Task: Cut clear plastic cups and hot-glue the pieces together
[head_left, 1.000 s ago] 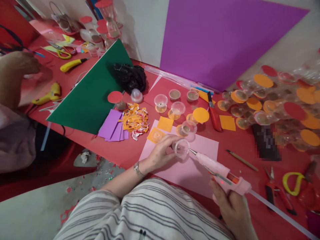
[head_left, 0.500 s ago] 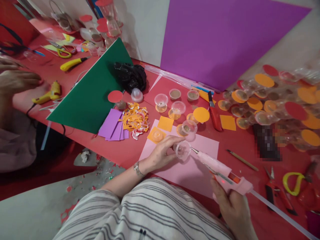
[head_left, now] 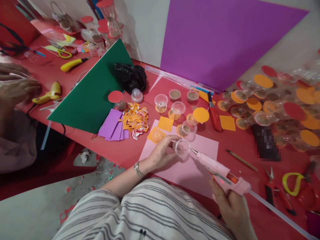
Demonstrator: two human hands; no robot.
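Note:
Between the thumb and fingers of my left hand (head_left: 162, 154) is a small clear plastic cup (head_left: 182, 149), tilted so its round rim faces me. My right hand (head_left: 231, 206) grips a pink hot glue gun (head_left: 218, 171), with a long glue stick (head_left: 280, 212) sticking out of its back end. The gun's metal nozzle is at the right side of the cup's rim; whether it touches I cannot tell. Under both lies a pink sheet (head_left: 200, 173). Just beyond my left hand, a clear cup piece (head_left: 157, 134) sits on an orange paper square (head_left: 150, 136).
Paired clear cups (head_left: 161, 100) stand behind the sheet. A red utility knife (head_left: 215, 116), pencil (head_left: 242, 160) and pliers (head_left: 277, 191) lie right. Stacked cup pieces (head_left: 265, 100) fill the far right. A green board (head_left: 92, 96) separates a co-worker's hands (head_left: 18, 83). Orange scraps (head_left: 135, 118) lie left.
The cup and the glue gun have shifted very slightly left. The co-worker's hands have moved a little at the far left. Everything else stays put.

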